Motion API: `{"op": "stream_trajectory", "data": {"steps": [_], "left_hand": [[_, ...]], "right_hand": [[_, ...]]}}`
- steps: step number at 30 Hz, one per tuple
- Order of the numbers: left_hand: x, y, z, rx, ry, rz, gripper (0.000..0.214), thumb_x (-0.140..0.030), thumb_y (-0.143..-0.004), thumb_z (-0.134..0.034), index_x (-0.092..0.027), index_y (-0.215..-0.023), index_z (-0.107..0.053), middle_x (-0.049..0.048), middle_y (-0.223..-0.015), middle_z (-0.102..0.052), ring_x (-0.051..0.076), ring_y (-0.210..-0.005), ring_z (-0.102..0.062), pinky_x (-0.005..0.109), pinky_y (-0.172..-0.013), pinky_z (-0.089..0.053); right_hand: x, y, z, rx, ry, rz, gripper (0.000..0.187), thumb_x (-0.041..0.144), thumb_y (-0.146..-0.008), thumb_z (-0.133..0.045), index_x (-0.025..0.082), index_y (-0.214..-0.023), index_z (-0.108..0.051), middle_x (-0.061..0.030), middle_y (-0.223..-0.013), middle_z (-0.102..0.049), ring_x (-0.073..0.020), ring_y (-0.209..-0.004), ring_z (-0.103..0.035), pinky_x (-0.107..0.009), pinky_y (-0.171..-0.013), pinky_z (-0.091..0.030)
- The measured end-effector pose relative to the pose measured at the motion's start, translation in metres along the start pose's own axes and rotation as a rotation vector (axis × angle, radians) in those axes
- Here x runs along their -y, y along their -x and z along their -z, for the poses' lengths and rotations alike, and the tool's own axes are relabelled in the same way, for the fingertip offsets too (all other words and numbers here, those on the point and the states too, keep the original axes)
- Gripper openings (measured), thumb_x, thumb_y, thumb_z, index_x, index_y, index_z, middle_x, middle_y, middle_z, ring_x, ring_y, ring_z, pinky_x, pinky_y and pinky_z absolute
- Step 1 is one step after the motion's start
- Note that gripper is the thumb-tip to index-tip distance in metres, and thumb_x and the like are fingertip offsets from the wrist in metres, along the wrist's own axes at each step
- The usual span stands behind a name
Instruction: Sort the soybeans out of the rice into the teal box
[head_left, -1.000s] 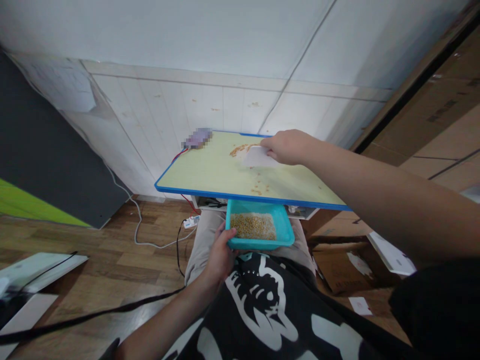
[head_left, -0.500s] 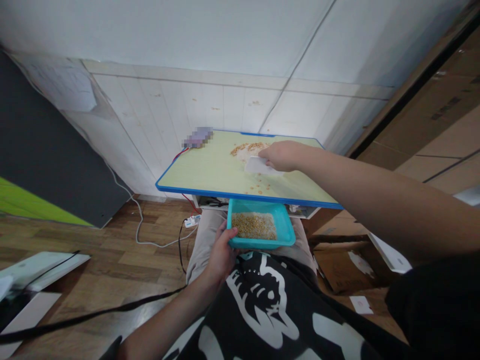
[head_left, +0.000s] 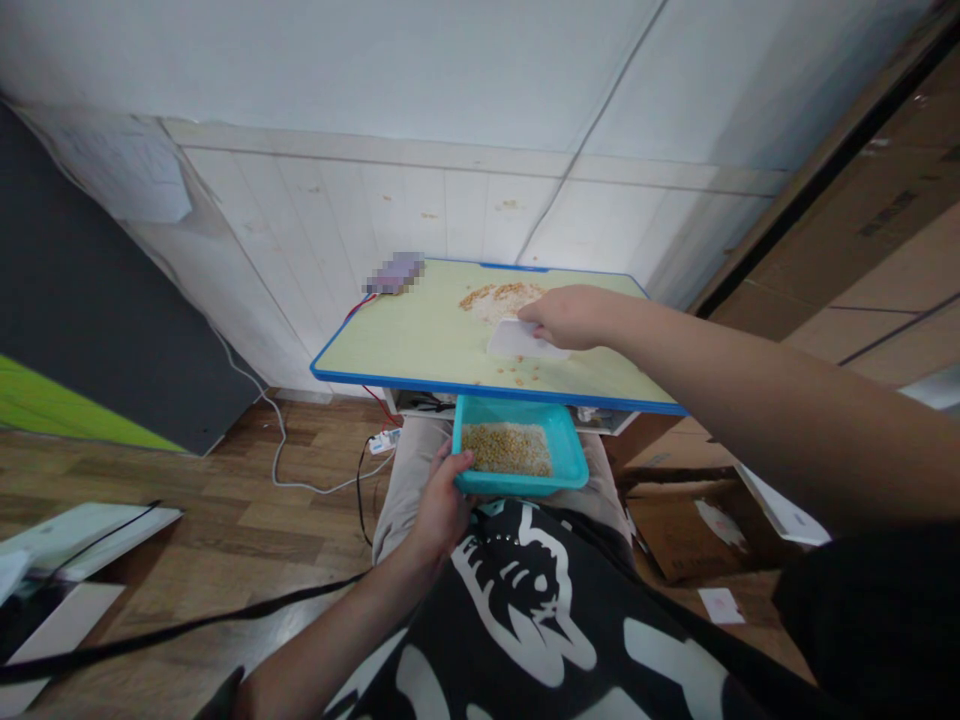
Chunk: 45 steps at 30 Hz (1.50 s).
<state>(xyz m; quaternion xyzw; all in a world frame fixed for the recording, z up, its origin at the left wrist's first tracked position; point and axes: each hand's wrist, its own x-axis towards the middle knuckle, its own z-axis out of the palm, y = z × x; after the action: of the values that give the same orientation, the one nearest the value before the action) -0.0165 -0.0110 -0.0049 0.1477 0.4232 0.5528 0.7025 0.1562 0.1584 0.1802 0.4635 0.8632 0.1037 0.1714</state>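
My left hand [head_left: 444,500] grips the left near corner of a turquoise plastic tray [head_left: 571,462], thumb over the rim. The tray sits over my lap, just under the table's front edge, and holds yellow kernels mixed with pale grains [head_left: 506,450]. Above the tabletop [head_left: 405,335], my right hand [head_left: 566,318] pinches a flat white scraper-like piece [head_left: 517,340] that slants over the surface. Behind it lies a pile of orange-yellow kernels and pale grains [head_left: 495,300], partly hidden by my fingers. Several loose kernels [head_left: 520,372] are scattered between the white piece and the front edge.
A blurred purple object [head_left: 395,273] with a red cable rests at the table's back left corner. A white wall stands behind. Cables and a power strip [head_left: 385,441] lie on the floor at left. Cardboard boxes [head_left: 679,525] stand at right.
My right hand and the white piece have shifted very slightly, toward me. A few loose kernels near the front edge lie differently. My left hand still holds the tray in place.
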Motion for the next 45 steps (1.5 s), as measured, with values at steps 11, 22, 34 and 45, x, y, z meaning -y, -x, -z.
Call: {"op": "stream_trajectory", "data": {"steps": [11,22,34,45], "left_hand": [[-0.001,0.002,-0.001,-0.001,0.012,-0.005,0.056,-0.032,-0.065,-0.079,-0.026,-0.118,-0.065,0.0087,-0.114,-0.078,0.035,-0.113,-0.072,0.045,-0.085,-0.062],[-0.001,0.003,-0.002,0.004,-0.001,-0.003,0.055,-0.033,-0.065,-0.08,-0.027,-0.118,-0.064,0.0085,-0.113,-0.078,0.034,-0.114,-0.071,0.044,-0.087,-0.061],[0.003,-0.001,0.0,-0.009,0.009,-0.02,0.059,-0.032,-0.065,-0.078,-0.026,-0.121,-0.062,0.0082,-0.112,-0.078,0.033,-0.108,-0.072,0.043,-0.083,-0.061],[0.002,0.0,0.002,0.029,-0.005,-0.026,0.057,-0.034,-0.066,-0.08,-0.027,-0.121,-0.065,0.0082,-0.108,-0.078,0.034,-0.108,-0.072,0.042,-0.083,-0.06]], "right_hand": [[0.005,0.015,0.006,0.024,-0.005,0.05,0.028,0.023,-0.097,-0.055,0.021,-0.119,-0.073,-0.0121,-0.105,-0.077,-0.023,-0.088,-0.066,-0.034,-0.069,-0.036],[0.008,0.022,0.009,0.03,-0.064,0.112,0.024,0.022,-0.097,-0.055,0.021,-0.114,-0.073,-0.0102,-0.102,-0.076,-0.0212,-0.084,-0.064,-0.034,-0.071,-0.036],[0.011,0.03,0.009,0.029,-0.062,0.157,0.026,0.024,-0.097,-0.054,0.019,-0.114,-0.073,-0.0104,-0.1,-0.077,-0.0219,-0.085,-0.065,-0.034,-0.07,-0.036],[0.015,0.034,0.01,0.028,-0.07,0.158,0.021,0.022,-0.097,-0.055,0.018,-0.108,-0.072,-0.0116,-0.096,-0.076,-0.0216,-0.081,-0.064,-0.033,-0.07,-0.035]]}}
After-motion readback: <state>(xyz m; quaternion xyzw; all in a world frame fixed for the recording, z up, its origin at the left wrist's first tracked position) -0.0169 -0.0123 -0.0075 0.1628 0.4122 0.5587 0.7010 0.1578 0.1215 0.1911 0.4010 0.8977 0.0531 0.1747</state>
